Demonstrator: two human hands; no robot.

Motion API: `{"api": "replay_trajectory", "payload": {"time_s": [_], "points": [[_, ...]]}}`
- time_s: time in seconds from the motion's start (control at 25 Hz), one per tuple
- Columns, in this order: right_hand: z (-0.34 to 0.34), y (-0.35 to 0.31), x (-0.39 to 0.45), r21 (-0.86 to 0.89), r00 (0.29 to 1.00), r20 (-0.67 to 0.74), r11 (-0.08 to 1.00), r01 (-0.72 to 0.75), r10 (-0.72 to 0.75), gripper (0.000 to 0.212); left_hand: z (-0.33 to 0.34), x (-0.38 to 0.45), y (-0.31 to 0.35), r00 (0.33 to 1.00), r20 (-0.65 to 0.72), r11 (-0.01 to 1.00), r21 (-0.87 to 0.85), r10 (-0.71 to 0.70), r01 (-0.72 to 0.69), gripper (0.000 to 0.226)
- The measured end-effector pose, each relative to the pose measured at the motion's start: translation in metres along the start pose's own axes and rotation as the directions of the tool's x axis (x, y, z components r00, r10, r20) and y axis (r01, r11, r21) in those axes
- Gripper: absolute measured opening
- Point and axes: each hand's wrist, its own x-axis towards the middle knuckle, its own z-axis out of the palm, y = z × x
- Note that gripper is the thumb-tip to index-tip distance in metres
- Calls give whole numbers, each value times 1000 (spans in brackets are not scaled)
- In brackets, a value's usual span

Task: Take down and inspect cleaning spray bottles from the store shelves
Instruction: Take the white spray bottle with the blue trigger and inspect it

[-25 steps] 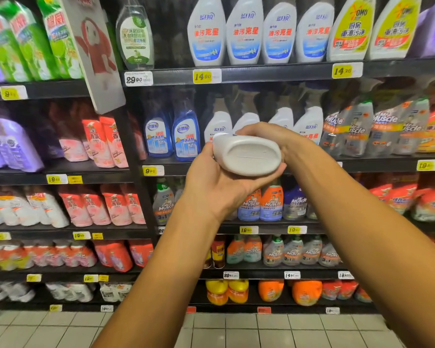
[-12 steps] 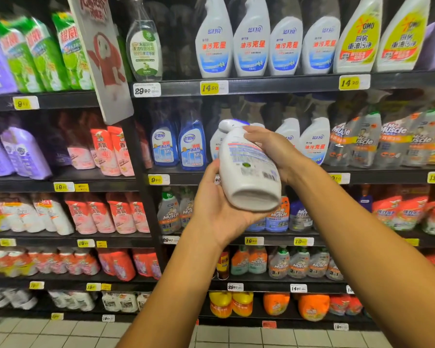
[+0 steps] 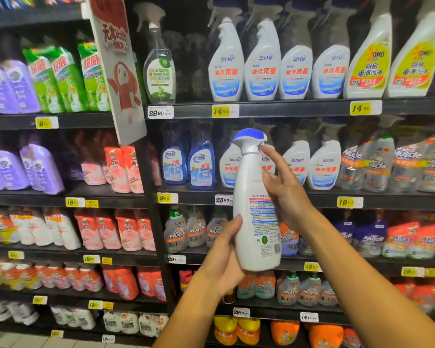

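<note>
A white spray bottle (image 3: 255,209) with a blue trigger head stands upright in front of the shelves, its printed back label facing me. My left hand (image 3: 222,254) grips its lower left side from below. My right hand (image 3: 285,194) rests on its upper right side, fingers spread and pointing up toward the neck. Matching white spray bottles (image 3: 322,164) stand on the middle shelf behind it, and more (image 3: 261,64) on the shelf above.
Black store shelves (image 3: 286,109) with yellow price tags hold rows of spray bottles, Mr Muscle bottles (image 3: 409,162) at right, refill pouches (image 3: 121,167) at left. A hanging promo sign (image 3: 116,69) juts out at the upright post. Tiled floor shows at the bottom left.
The bottle has been swung from lying base-toward-me to upright with its label facing me. My right hand has shifted from behind the bottle to its upper right side. The view has tilted upward.
</note>
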Motion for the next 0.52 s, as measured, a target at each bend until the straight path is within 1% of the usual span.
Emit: {"api": "replay_trajectory", "payload": {"time_s": [0.08, 0.12, 0.16, 0.2, 0.24, 0.28, 0.32, 0.36, 0.4, 0.44, 0.48, 0.52], "points": [[1, 1, 2, -47, 995, -75, 997, 55, -59, 41, -4, 4, 2, 990, -107, 971, 230, 87, -61, 68], [4, 1, 3, -85, 988, -135, 995, 61, -72, 36, -4, 5, 3, 979, -154, 924, 375, 137, -70, 70], [7, 3, 2, -110, 979, -192, 993, 42, -62, 33, -5, 7, 4, 963, -183, 854, 515, 198, -78, 75], [9, 6, 0, -110, 971, -239, 994, 3, -29, 38, -6, 8, 5, 945, -199, 769, 635, 260, -78, 81], [9, 9, -4, -81, 964, -266, 996, -46, 23, 52, -6, 9, 6, 922, -207, 672, 736, 327, -74, 86], [8, 13, -8, -25, 961, -266, 996, -88, 78, 68, -6, 10, 9, 892, -200, 550, 833, 405, -63, 90], [5, 15, -12, 38, 962, -245, 992, -119, 125, 79, -8, 10, 13, 860, -166, 394, 918, 483, -44, 94], [2, 18, -18, 92, 962, -224, 986, -141, 159, 81, -10, 10, 19, 839, -98, 214, 977, 536, -23, 98], [-2, 20, -23, 139, 958, -221, 978, -156, 184, 73, -12, 9, 27, 829, -11, 26, 1000, 559, -4, 101], [-4, 23, -26, 207, 948, -239, 965, -163, 212, 62, -14, 8, 36, 828, 77, -157, 988, 556, 13, 102], [-5, 25, -30, 297, 932, -268, 941, -161, 244, 54, -14, 7, 45, 827, 162, -316, 948, 538, 20, 102], [-5, 29, -33, 397, 917, -292, 907, -141, 271, 53, -14, 6, 53, 828, 233, -439, 898, 510, 17, 101]]}}
